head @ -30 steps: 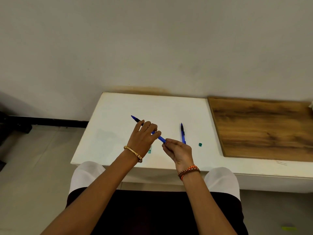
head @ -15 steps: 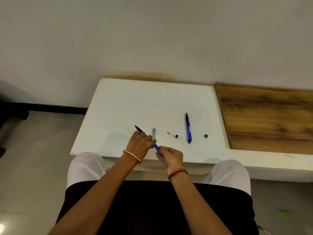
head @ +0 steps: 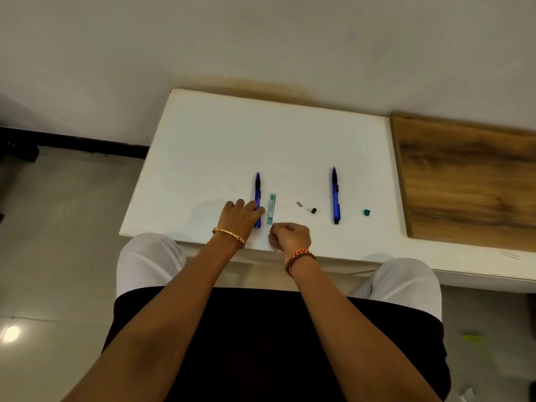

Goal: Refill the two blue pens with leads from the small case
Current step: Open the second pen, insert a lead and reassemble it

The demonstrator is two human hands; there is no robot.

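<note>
Two blue pens lie on the white table (head: 203, 146), tips pointing away from me. The left blue pen (head: 257, 189) lies flat, and my left hand (head: 241, 217) has its thumb and fingers over the pen's near half. The small green lead case (head: 272, 209) lies just right of that pen. My right hand (head: 290, 236) rests curled at the table's front edge, just below the case and off the pen; I see nothing in it. The right blue pen (head: 335, 195) lies alone, untouched.
Between the case and the right pen lie a small grey piece (head: 299, 203) and a black cap (head: 313, 210). A small green cap (head: 367, 212) sits right of the right pen. A wooden board (head: 470, 181) covers the table's right part. The wall is behind.
The left pen, held tilted in the air between both hands, now lies flat on the table. My right hand has come off its end. The camera view has shifted.
</note>
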